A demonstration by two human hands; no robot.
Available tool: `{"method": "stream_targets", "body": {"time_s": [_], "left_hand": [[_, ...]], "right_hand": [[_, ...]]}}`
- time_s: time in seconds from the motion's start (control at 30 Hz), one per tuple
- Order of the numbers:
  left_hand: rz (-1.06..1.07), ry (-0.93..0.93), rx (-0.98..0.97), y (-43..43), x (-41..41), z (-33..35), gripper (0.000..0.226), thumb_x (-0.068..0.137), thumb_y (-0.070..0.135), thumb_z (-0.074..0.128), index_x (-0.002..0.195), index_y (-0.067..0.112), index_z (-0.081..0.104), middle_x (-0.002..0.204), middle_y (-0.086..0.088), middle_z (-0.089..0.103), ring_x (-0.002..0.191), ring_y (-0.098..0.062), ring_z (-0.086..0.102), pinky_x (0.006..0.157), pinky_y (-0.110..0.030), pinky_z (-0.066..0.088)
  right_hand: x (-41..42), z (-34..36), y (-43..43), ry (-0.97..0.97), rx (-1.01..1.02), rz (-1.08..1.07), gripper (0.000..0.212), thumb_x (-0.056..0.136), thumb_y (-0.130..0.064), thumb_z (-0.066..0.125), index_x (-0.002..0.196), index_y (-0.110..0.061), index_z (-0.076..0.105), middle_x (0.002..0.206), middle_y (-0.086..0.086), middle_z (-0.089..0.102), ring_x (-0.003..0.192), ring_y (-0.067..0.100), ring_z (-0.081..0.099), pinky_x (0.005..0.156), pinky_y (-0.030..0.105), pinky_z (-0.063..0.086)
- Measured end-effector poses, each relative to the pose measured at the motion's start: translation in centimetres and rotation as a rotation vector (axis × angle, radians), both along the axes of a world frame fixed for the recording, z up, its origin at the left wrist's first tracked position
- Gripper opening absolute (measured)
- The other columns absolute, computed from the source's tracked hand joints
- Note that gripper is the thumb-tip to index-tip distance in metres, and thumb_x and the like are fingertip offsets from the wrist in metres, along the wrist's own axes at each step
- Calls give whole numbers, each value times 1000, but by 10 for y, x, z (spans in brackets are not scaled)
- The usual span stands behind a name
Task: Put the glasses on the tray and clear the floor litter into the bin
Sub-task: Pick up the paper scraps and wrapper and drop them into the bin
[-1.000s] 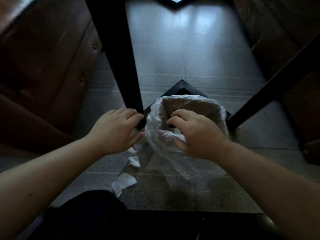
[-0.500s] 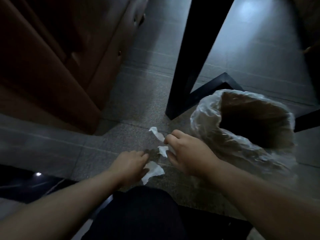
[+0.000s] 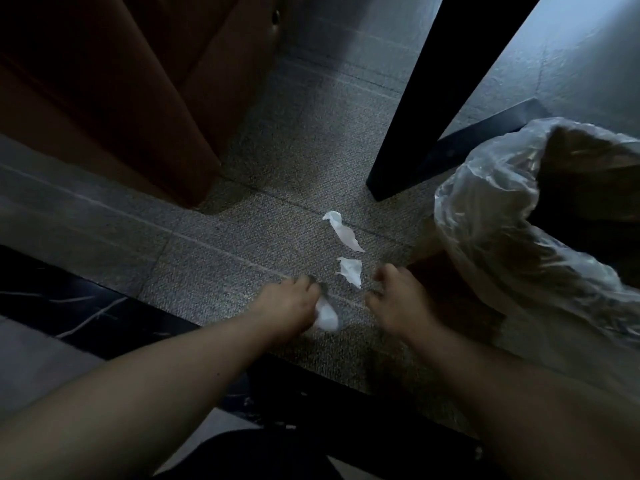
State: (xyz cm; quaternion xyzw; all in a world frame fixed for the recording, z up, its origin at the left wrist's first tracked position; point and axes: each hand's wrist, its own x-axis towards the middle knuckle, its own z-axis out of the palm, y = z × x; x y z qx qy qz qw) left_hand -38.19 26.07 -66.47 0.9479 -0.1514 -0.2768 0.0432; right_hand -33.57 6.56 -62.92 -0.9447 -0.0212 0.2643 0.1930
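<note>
Three white paper scraps are on the grey floor. My left hand (image 3: 287, 304) is closed around the nearest scrap (image 3: 327, 317), which sticks out by the fingers. My right hand (image 3: 398, 299) hovers just right of the middle scrap (image 3: 350, 270), fingers apart and holding nothing. The farthest scrap (image 3: 341, 230) lies flat beyond it. The bin (image 3: 491, 202), lined with a clear plastic bag, stands to the right of both hands, its mouth open. No glasses or tray are in view.
A black table leg (image 3: 422, 116) stands just beyond the scraps, left of the bin. A brown cabinet (image 3: 131, 98) fills the upper left. A dark marble strip (image 3: 69, 306) runs along the floor at the lower left.
The view has swung left and closer to the floor. My right hand has come off the bin's rim and dropped beside the scraps. My left hand has closed on the nearest scrap.
</note>
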Motion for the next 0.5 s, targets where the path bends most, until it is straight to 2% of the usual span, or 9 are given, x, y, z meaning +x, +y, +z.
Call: {"method": "stream_targets", "body": {"time_s": [0.07,0.27,0.43,0.5], "left_hand": [[-2,26,-6,-1,3,1,33,83,30,56,110,13,50,115,-10,54,98,-31,58,71,-44,49],[-13,0,-91,12,-2,39,18,83,34,47,92,19,51,101,-4,59,90,-29,59,60,-34,39],[-24,34,-46,33,14,84,12,85,32,48,91,22,48,93,2,58,84,-23,57,59,-32,38],[-14,40,-29,37,24,95,10,86,32,50,90,22,50,87,2,59,77,-23,56,57,-32,38]], "right_hand": [[2,-3,-2,2,-12,30,33,82,-26,67,111,-14,55,117,13,55,100,31,56,81,33,46],[9,-12,6,-47,-60,145,38,84,-36,62,118,-24,48,120,5,50,93,31,60,71,36,50],[17,-33,21,-41,-76,226,41,85,-37,60,120,-22,45,122,6,46,97,32,58,69,35,45],[21,-39,25,-38,-95,226,34,87,-33,58,117,-21,46,121,7,47,97,32,58,68,36,45]]}}
